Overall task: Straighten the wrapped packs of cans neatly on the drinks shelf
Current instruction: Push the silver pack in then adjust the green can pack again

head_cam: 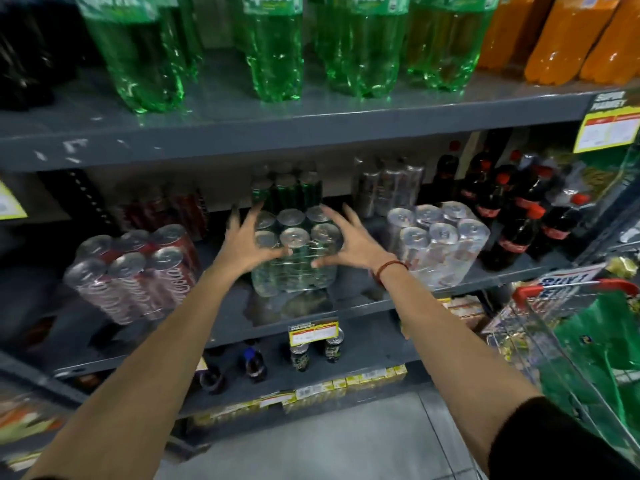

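Hands, fingers spread, flank the glossy shrink-wrapped green can pack.

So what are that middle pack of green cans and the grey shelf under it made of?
Green six-can pack: cans look like metal, with dull silver tops and pull tabs, wrapped in clear glossy plastic film that wrinkles and glints. Grey shelf: probably painted steel, matte, thin-edged and scuffed.

You can read: "Sprite", cut off, on green bottles' labels, top shelf; "SUPER MARKET" on yellow shelf tag, rt; "BUY 1" on cart sign. Other tags too blurred.
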`<state>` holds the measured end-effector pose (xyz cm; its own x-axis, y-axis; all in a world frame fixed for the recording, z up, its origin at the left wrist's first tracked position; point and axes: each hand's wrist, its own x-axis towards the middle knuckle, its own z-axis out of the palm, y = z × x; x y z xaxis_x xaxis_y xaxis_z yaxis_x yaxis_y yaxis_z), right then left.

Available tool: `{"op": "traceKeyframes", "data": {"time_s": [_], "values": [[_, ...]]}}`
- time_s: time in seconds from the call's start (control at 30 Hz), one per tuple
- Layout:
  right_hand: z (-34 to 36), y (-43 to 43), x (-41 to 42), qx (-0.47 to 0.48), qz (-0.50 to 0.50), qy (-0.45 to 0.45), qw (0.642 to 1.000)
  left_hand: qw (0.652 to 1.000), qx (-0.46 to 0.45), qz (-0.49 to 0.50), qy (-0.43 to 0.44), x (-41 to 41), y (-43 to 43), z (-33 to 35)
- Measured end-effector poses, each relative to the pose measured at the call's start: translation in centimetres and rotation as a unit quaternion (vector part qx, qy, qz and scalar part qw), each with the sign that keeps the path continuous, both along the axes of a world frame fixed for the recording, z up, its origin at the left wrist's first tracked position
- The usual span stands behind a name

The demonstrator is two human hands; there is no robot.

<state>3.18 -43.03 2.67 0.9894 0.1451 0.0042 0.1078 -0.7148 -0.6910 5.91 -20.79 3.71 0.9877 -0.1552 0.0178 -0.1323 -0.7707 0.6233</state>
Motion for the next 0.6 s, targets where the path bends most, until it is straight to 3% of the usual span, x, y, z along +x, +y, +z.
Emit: {"op": "traceKeyframes", "data": {"time_s": [0.1, 0.27, 0.6], "values": [[-1.7, 1.4, 1.2, -0.016, 0.002, 0.051, 0.999, 0.996, 0.003, -0.032, 0.079, -0.2, 0.7, -1.5], [-2.3, 1.7, 1.1, 0.004, -0.043, 0.011, 0.999, 0.999, -0.001, -0.014, 0.051, -0.4, 0.8, -2.8], [-2.6, 0.4, -1.6, 0.001, -0.032, 0.010, 0.999, 0.999, 0.002, -0.011, 0.036, -4.0, 0.2, -3.2]]}}
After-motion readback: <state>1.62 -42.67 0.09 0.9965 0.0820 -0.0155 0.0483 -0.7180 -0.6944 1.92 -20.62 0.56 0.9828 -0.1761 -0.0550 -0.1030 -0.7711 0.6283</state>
